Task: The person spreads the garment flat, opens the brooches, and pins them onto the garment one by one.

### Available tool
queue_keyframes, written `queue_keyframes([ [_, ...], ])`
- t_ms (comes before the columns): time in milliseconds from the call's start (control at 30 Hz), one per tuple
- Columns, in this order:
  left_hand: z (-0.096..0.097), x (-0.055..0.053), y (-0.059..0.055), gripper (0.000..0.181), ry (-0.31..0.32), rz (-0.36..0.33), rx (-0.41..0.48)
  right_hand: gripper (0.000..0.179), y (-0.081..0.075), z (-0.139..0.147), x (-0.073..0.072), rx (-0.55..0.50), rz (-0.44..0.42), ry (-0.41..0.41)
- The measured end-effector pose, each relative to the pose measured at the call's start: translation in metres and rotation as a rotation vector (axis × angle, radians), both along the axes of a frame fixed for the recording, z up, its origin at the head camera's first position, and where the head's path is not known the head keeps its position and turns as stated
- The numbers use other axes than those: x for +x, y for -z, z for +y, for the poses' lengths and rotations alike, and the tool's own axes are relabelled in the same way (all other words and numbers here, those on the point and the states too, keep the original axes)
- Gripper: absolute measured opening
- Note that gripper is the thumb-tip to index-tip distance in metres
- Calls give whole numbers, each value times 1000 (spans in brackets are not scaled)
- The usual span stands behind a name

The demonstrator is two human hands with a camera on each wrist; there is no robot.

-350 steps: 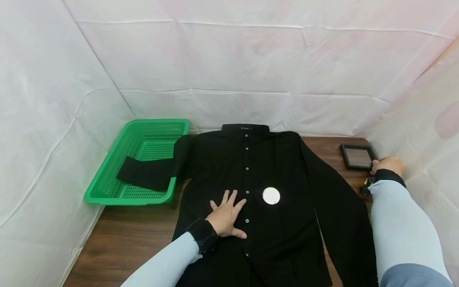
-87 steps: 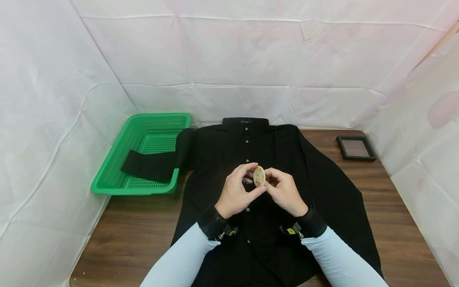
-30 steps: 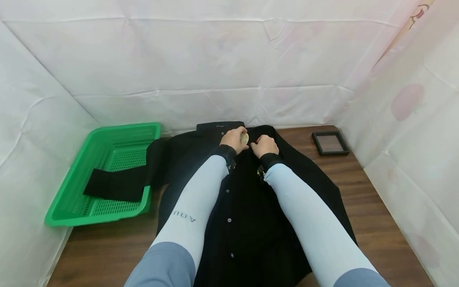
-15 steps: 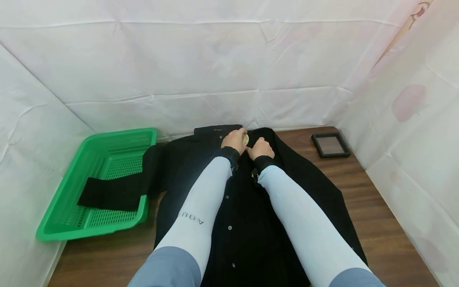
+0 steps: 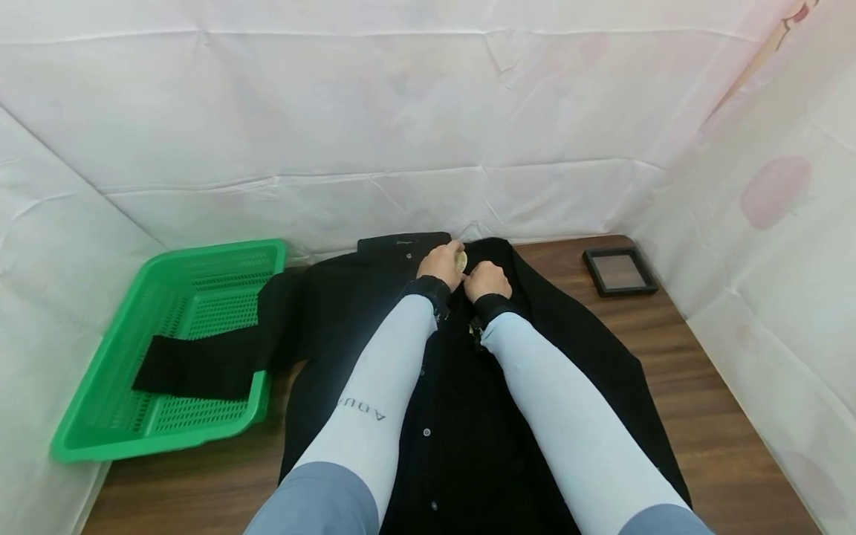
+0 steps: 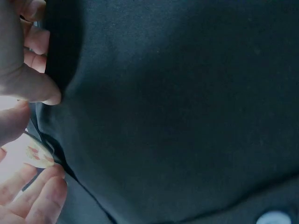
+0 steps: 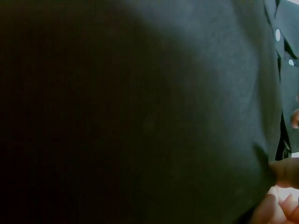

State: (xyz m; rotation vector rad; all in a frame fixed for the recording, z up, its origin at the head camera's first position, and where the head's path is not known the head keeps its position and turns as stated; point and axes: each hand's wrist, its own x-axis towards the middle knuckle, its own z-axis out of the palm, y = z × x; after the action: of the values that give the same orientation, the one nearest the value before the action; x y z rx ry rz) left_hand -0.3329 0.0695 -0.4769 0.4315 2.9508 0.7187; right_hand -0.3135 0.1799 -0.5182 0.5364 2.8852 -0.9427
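A black button-up shirt point(image 5: 361, 312) lies front up. My left hand point(image 5: 441, 266) holds a small round disc point(image 5: 461, 261) at its chest. The disc point(image 6: 38, 153) is cream with a reddish pattern in the left wrist view; its far part is hidden by fingers. Close to it, my right hand point(image 5: 488, 281) pinches the shirt's cloth between thumb and fingers. That hand's thumb point(image 7: 284, 172) presses the fabric edge in the right wrist view. The cloth is lifted slightly there, and a dark gap shows beside the disc. Whether the disc is under the cloth, I cannot tell.
A green plastic basket point(image 5: 70, 435) stands at the left with one shirt sleeve point(image 5: 200, 364) lying in it. A black framed tray-like box point(image 5: 620, 272) sits at the back right of the brown wooden table point(image 5: 722, 416). White sheets point(image 5: 374, 104) enclose the table.
The disc lay on the shirt's front, then was held in both hands, and is now in the left hand at the chest. The right hand left the black box. Lately the hands barely moved.
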Motion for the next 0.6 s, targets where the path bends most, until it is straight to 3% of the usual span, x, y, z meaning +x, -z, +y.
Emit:
queue_keyframes([
  [167, -4, -6, 15, 57, 2, 36, 124, 32, -6, 0, 8, -80, 26, 37],
  [267, -6, -7, 18, 57, 5, 31, 179, 27, -11, 2, 12, -139, 30, 48],
  [433, -11, -9, 20, 57, 24, -13, 223, 18, -11, 10, 12, -271, 12, 51],
  [600, -16, -11, 30, 56, 75, -17, 232, 24, -15, 17, 14, -398, -24, 60],
])
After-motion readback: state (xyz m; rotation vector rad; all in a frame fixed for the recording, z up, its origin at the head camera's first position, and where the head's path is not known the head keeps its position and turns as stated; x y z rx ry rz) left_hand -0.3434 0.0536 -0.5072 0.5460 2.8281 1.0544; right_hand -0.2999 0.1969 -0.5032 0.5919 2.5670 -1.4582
